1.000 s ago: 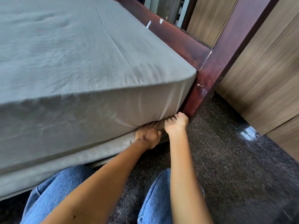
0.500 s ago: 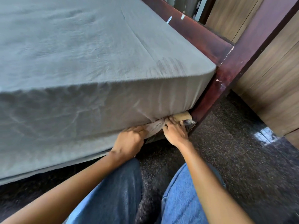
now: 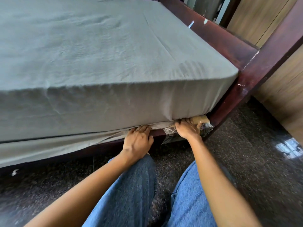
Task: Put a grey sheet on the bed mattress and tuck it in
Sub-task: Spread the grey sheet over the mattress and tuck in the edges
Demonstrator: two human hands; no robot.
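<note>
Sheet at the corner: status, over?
Left hand presses sheet under mattress; right hand at corner, fingertips hidden. Hem further left hangs loose. Cardboard, plastic crowd corner.

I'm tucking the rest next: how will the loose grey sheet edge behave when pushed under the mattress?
Probably floppy: the grey sheet sags in a loose flap beside the left hand. Likely thin and light, since it bunches into folds by the right hand. It may crumple rather than slide in flat.

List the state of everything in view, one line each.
grey sheet: smooth on top, hem hanging loose along the side, bunched at the corner
left hand: fingers extended, pressing the hem under
right hand: on the bunched corner, grip unclear
bed frame: dark wood, chipped
plastic wrap: torn, crumpled at the corner
</note>
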